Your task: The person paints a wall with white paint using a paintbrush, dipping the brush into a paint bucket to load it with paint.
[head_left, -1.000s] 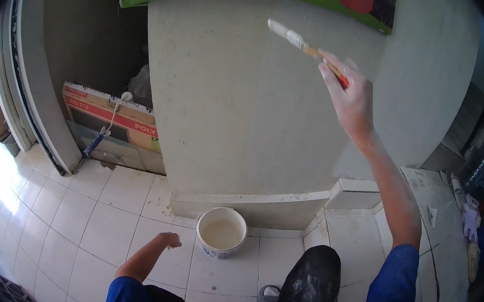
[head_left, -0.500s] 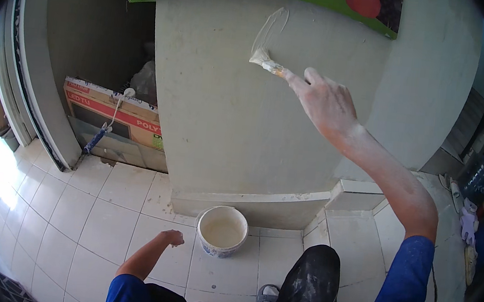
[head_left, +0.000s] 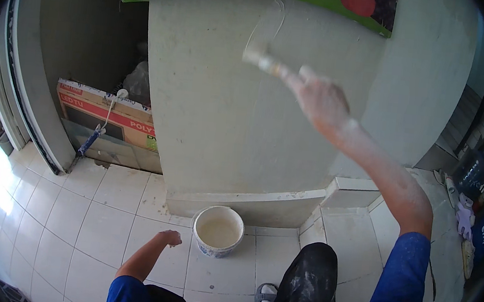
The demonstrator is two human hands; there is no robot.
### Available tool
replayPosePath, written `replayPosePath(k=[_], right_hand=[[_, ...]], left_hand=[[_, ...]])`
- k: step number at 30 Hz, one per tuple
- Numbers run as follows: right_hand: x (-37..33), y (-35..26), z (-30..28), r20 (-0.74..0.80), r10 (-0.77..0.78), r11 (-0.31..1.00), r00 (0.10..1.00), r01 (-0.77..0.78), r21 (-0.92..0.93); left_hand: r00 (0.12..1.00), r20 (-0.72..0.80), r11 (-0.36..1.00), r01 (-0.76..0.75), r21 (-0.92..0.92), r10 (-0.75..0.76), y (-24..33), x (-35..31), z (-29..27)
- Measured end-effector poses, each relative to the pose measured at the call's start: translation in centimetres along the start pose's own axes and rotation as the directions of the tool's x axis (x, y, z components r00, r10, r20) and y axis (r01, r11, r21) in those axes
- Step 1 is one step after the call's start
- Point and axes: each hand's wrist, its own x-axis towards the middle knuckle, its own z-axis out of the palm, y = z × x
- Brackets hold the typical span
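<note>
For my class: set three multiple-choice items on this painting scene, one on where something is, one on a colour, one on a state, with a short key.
1. Where does the paint bucket stand?
A. On the tiled floor at the foot of the wall
B. On a shelf
C. In the left hand

2. What colour are the person's sleeves?
A. Red
B. Blue
C. Yellow

3. What is the right hand doing?
A. Hanging empty
B. Resting on the bucket
C. Holding a paintbrush against the wall

Key: 1 A, it sits on the tiles below the wall's base step; 2 B, both upper arms show blue cloth; 3 C, the raised hand grips the handle and the bristles meet the wall, while the left hand is closed and empty beside the bucket.
</note>
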Motion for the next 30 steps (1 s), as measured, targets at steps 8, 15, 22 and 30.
replayPosePath(k=[8,15,22,30], right_hand=[[2.7,2.7,-2.5,0.092,0.016,0.985,0.996,-0.032,0.169],[0.8,2.3,-1.1,-0.074,0.051,0.994,0.996,-0.058,-0.096],[-0.4,0.3,-1.8,0.097,-0.111,0.993,0.989,0.106,0.058],[3.1,2.6,-2.8,-0.222,0.108,0.974,0.969,-0.148,-0.174]], left_hand=[[1.000,0.014,1.000,-0.001,0.000,0.001,-0.1,0.6,0.2],[1.000,0.000,1.000,-0.011,0.022,0.011,0.3,1.2,-0.4],[0.999,0.030,0.999,0.027,0.018,-0.028,-0.5,0.5,0.6],[0.997,0.075,1.000,0.005,0.017,-0.006,0.6,0.9,0.2]])
